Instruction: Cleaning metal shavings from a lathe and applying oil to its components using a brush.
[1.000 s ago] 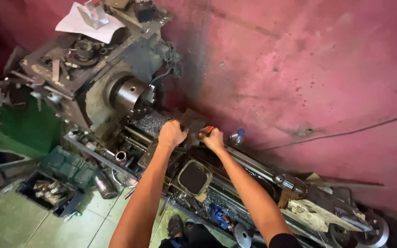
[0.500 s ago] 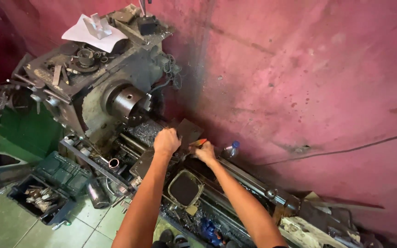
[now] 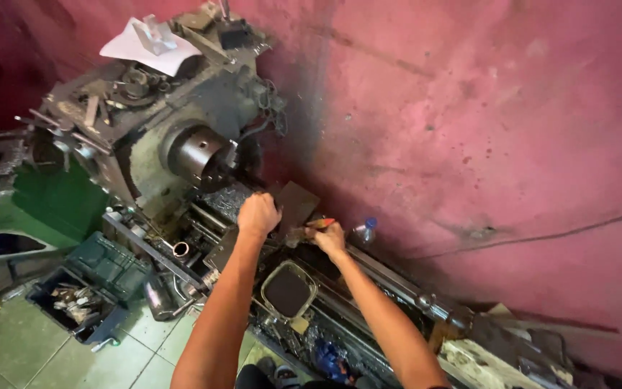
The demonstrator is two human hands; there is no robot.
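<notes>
Both bare arms reached forward and down from the bottom edge of the view onto an old, grimy lathe [image 3: 181, 180] that stood against a pink wall [image 3: 469, 108]. The left hand [image 3: 258, 215] was curled into a fist, knuckles up, its grip clamped on something at the middle of the machine, just in front of a dark flat metal plate [image 3: 298, 204]; what it clutched was covered by the hand itself. The right hand [image 3: 330, 236] lay just beside it, wrist bent, fingers together around a small tool with a red and orange handle [image 3: 322, 223], of which only the handle end showed, so its kind could not be told. Both hands sat to the right of the round steel chuck [image 3: 197, 155], near it but apart from it. A clear plastic bottle with a blue cap [image 3: 366, 230] stood close to the right hand, by the wall. A white sheet of paper [image 3: 138, 49] lay on top of the lathe. Below the left arm a green crate [image 3: 108, 265] and a tray of metal scraps [image 3: 73, 306] rested on the tiled floor [image 3: 8, 353]. The far right end of the lathe was dim and cut off
</notes>
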